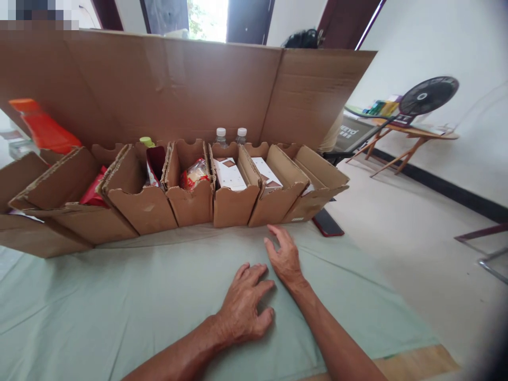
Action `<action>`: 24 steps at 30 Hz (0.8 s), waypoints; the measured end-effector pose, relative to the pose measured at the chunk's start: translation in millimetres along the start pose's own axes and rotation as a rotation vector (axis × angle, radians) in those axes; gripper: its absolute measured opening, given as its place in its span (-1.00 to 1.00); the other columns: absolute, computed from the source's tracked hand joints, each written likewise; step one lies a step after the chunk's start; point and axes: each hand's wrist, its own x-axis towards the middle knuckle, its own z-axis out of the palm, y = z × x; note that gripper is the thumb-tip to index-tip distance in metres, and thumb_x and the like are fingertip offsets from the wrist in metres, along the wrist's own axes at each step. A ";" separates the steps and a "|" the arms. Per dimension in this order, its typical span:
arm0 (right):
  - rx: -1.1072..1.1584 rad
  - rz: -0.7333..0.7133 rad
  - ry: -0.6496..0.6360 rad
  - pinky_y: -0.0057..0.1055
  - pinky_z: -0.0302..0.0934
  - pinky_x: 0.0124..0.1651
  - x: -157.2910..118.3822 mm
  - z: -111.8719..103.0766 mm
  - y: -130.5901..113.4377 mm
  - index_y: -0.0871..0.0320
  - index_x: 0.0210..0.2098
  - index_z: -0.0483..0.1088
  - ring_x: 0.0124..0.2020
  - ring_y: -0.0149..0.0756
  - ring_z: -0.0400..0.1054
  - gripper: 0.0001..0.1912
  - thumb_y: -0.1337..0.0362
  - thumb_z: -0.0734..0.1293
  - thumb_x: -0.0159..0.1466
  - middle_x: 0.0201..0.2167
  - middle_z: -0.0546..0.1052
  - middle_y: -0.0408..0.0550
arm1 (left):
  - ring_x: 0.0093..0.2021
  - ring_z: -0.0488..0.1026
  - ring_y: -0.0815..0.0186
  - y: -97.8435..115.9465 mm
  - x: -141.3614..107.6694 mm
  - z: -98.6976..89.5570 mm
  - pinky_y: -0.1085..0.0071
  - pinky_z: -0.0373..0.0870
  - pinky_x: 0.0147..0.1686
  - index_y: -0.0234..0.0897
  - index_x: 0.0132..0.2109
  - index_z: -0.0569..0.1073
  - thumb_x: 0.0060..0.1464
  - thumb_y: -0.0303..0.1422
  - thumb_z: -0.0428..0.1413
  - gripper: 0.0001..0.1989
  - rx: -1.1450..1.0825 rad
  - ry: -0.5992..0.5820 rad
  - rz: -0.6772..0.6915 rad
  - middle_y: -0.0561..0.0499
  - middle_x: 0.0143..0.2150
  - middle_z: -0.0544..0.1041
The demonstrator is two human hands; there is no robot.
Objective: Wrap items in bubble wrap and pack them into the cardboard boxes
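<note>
My left hand [248, 304] rests on the pale green cloth [159, 312], fingers apart and holding nothing. Just right of it and farther forward, my right hand [284, 256] has its fingers spread near the front of the cardboard bins [236, 209], also holding nothing. The bins stand in a row. White boxes [230, 174] [266, 173] sit in two of them, a clear and red packet [195, 174] in another, and a red packet [95, 189] farther left. A dark red item [155, 163] stands beside a yellow-green cap [147, 142].
Behind the bins rises a cardboard panel [178, 84], with two white-capped bottles [221, 136] and an orange-red bottle [47, 127] before it. A dark phone-like object [328, 223] lies by the right end. A fan [428, 96] stands on a wooden table [423, 132]. People are partly visible behind the panel.
</note>
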 end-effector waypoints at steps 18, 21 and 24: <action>-0.384 -0.028 -0.293 -0.35 0.11 -0.32 97.7 -1.3 -150.0 0.14 -0.10 0.49 -0.29 -0.06 0.54 -0.79 0.27 0.22 0.40 -0.34 0.64 0.06 | 0.34 0.33 -0.11 -12.4 2.1 5.3 -0.20 -0.03 0.40 -0.33 0.06 0.58 -0.08 -0.35 0.19 -0.51 -0.077 0.093 0.085 -0.31 0.25 0.49; -0.362 -0.042 -0.262 -0.38 0.10 -0.35 71.2 -16.1 -152.5 0.11 -0.16 0.48 -0.35 -0.12 0.54 -0.84 0.30 0.25 0.38 -0.38 0.64 -0.01 | 0.17 0.48 -0.06 -9.6 -1.2 5.3 -0.16 0.19 0.32 -0.32 0.01 0.59 -0.09 -0.38 0.16 -0.55 -0.152 0.183 0.085 -0.27 0.12 0.58; -0.209 -0.093 -0.205 -0.40 0.15 -0.38 27.2 -45.1 -149.5 0.07 -0.24 0.45 -0.45 -0.23 0.50 -0.87 0.28 0.25 0.37 -0.46 0.61 -0.12 | 0.04 0.55 -0.01 1.8 -25.3 -3.5 0.00 0.44 0.12 -0.29 0.00 0.59 -0.06 -0.42 0.15 -0.58 -0.199 0.211 0.114 -0.22 0.01 0.64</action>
